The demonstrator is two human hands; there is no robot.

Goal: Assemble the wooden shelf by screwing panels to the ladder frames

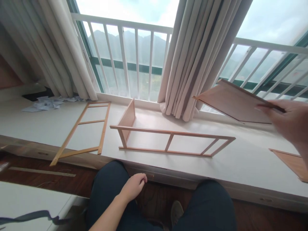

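Observation:
At the right, my right hand [288, 118] is closed on the edge of a thin wooden shelf panel [240, 99], raised and tilted above the white ledge. My left hand [134, 186] rests near my left knee with curled fingers, and whatever may be inside them is hidden. Before me a wooden ladder-shaped frame [169, 142] stands on its long edge, with an upright panel [127, 118] joined at its left end. Farther left lies a second wooden frame [103, 134], flat, one corner over the ledge's front edge. Another wooden panel [292, 163] lies at the far right.
The white ledge [240, 170] runs below barred windows. Grey curtains [192, 57] hang down to it. Crumpled papers [45, 103] lie at the back left. Behind my left side are a white surface [31, 202] with a dark strap [31, 216] and a strip [43, 172] on the floor.

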